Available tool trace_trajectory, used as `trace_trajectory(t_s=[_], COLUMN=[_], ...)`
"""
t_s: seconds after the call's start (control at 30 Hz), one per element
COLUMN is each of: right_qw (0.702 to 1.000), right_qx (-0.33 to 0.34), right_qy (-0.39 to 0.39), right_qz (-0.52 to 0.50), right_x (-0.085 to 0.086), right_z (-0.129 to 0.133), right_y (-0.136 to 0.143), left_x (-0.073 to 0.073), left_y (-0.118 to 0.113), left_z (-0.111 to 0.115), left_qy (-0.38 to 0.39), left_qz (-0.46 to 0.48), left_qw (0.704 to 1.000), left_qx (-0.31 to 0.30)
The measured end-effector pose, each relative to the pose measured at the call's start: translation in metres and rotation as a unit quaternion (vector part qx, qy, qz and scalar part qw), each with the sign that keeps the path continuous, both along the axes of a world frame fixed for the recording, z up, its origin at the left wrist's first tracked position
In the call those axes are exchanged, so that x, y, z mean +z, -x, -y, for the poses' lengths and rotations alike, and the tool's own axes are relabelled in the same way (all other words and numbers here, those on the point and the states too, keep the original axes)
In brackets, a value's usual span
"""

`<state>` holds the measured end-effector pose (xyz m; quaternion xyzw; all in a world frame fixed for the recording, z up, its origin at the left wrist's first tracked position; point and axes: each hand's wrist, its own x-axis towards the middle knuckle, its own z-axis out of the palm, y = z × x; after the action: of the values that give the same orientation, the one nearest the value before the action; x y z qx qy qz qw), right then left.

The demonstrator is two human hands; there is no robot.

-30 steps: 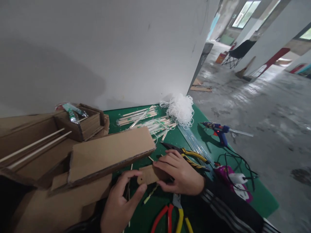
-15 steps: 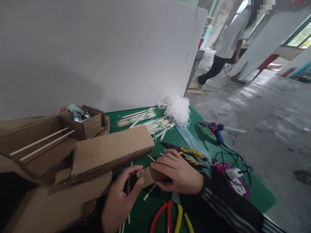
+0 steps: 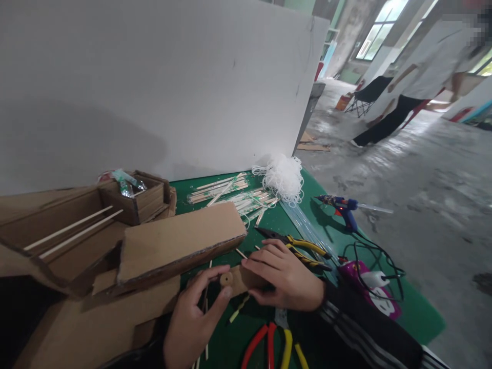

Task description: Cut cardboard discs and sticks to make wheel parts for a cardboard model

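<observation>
A small cardboard piece (image 3: pixel 241 281) lies between my hands over the green table, with a small round disc (image 3: pixel 226 279) at its left end. My left hand (image 3: pixel 196 312) pinches the disc between thumb and index finger. Closed over the right part of the cardboard piece is my right hand (image 3: pixel 282 277), its fingers hiding much of it. Yellow-and-black long-nose pliers (image 3: pixel 303 248) lie just beyond my right hand. Nearer to me are pliers with red and yellow handles (image 3: pixel 271 341). A long cardboard box (image 3: pixel 184 241) sits beyond my left hand.
A cardboard structure with sticks (image 3: pixel 77 236) stands at the left. Farther back lie bundled sticks (image 3: pixel 219 189) and white cord (image 3: pixel 284 179). At the right are clear glue sticks (image 3: pixel 307 225), a blue glue gun (image 3: pixel 342 205) and a purple power strip (image 3: pixel 361 279). A person (image 3: pixel 423 87) walks behind.
The round disc now faces the camera more fully at the cardboard's left end. The view has shifted slightly, and the person in the background has moved right.
</observation>
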<state>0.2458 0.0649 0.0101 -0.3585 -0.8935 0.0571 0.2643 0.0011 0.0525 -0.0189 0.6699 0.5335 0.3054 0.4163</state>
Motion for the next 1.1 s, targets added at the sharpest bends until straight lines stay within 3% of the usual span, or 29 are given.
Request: trace_trajectory(t_s=[0.47, 0.8, 1.1], right_qw=[1.0, 1.0, 1.0], right_qx=[-0.001, -0.002, -0.009], right_qy=[0.013, 0.018, 0.028], right_qz=[-0.013, -0.012, -0.006], right_x=[-0.0014, -0.0031, -0.0028], right_z=[-0.0023, 0.0, -0.0002], right_y=[0.0008, 0.0045, 0.0025], left_x=[0.0022, 0.0011, 0.0042], left_y=[0.0012, -0.0013, -0.0009], left_z=[0.0009, 0.0023, 0.0001], left_qy=[0.013, 0.013, -0.017], left_qz=[0.037, 0.033, -0.006], left_qw=[0.999, 0.998, 1.0], left_qx=[0.005, 0.045, -0.001])
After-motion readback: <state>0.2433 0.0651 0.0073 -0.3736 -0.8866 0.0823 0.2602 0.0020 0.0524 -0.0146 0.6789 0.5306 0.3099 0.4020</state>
